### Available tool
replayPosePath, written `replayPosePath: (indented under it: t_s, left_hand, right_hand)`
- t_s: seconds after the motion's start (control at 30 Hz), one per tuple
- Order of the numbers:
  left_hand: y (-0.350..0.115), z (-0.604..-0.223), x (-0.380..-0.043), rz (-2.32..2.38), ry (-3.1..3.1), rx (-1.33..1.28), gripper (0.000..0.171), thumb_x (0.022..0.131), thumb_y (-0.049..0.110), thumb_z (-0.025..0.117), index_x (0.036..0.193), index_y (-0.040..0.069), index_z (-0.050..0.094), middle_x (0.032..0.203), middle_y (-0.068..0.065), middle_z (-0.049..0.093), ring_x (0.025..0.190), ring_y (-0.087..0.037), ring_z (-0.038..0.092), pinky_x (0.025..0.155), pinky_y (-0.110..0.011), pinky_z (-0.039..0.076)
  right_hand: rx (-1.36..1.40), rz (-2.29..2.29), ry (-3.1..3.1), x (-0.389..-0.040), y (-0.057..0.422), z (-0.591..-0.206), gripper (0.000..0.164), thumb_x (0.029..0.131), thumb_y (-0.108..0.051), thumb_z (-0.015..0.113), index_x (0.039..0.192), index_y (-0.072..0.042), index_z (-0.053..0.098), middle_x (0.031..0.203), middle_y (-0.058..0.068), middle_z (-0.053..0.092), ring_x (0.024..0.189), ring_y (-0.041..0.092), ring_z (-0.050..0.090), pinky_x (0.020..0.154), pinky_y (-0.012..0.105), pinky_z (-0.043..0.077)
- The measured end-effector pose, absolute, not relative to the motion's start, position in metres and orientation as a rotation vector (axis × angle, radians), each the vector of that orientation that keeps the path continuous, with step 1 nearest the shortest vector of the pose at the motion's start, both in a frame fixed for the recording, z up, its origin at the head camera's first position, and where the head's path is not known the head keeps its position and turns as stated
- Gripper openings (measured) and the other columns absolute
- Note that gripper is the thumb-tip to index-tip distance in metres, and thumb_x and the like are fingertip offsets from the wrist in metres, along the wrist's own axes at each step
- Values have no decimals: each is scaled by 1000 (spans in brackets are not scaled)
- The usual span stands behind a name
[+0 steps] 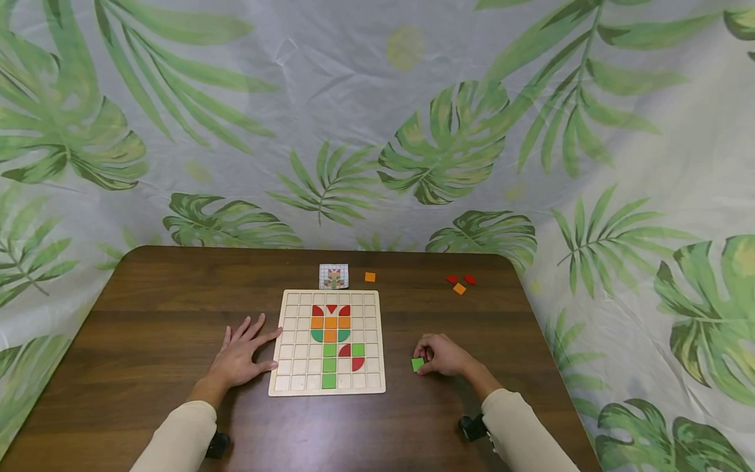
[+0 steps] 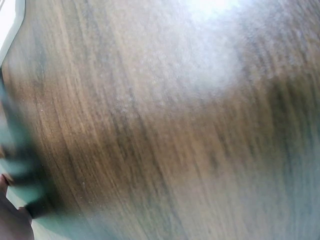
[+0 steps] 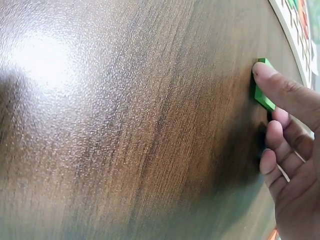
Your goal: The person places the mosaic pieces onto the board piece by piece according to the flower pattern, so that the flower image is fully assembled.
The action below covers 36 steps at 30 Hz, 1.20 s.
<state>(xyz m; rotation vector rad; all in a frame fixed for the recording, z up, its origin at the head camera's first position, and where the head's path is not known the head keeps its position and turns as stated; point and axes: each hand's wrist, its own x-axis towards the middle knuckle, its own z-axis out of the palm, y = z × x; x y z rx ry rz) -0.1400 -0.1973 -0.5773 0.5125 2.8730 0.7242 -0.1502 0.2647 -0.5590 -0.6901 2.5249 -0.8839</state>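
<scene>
A light wooden grid board [image 1: 295, 367] lies mid-table, with red, orange, teal and green pieces set in its cells as a flower shape. Spread at the board's left edge, my left hand [image 1: 238, 355] touches the rim with fingers straight; only a bit of that hand [image 2: 15, 220] shows in the left wrist view. To the right of the board, my right hand [image 1: 442, 355] pinches a light green square tile [image 1: 417, 364] between thumb and fingers. The right wrist view has the thumb on the green tile [image 3: 265, 92], close over the wood; whether it touches the table I cannot tell.
A small pattern card [image 1: 333, 276] lies behind the board, with an orange square [image 1: 369, 277] beside it. Farther right on the brown table [image 1: 177, 295] are two red pieces [image 1: 469, 280] and another orange square [image 1: 459, 288]. A leaf-print cloth [image 1: 354, 85] hangs behind.
</scene>
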Motion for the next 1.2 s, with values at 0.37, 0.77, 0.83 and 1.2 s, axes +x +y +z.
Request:
replayPosePath:
  t_s: [0.37, 0.77, 0.83, 1.2]
  left_hand:
    - [-198, -579, -140, 719, 2864, 502, 71, 79, 47, 73, 141, 22, 51, 155, -21, 25, 141, -48, 14, 107, -70, 0]
    - [-198, -578, -140, 723, 2868, 526, 69, 80, 46, 73, 141, 21, 52, 154, -22, 26, 140, -49, 15, 107, -71, 1]
    - [-198, -578, -140, 727, 2867, 526, 69, 80, 46, 73, 141, 21, 52, 154, -22, 26, 140, -49, 15, 107, -71, 1]
    - [-198, -575, -139, 732, 2866, 520, 69, 80, 45, 73, 141, 20, 52, 155, -22, 26, 141, -49, 15, 107, -71, 0]
  right_hand:
    - [-643, -931, 2507, -149, 264, -557, 25, 70, -6, 85, 83, -6, 64, 75, -1, 53, 65, 3, 46, 58, 20, 42]
    - [-609, -930, 2501, -152, 264, -557, 23, 70, -7, 85, 81, -8, 65, 70, -2, 56, 63, 4, 48, 56, 20, 43]
    - [-617, -916, 2510, -152, 263, -556, 20, 71, -7, 84, 78, -8, 65, 70, -5, 56, 63, 3, 49, 57, 20, 44]
    - [-622, -974, 2488, -158, 239, -544, 4, 84, -8, 74, 88, -7, 73, 74, -6, 63, 64, 4, 52, 59, 21, 47]
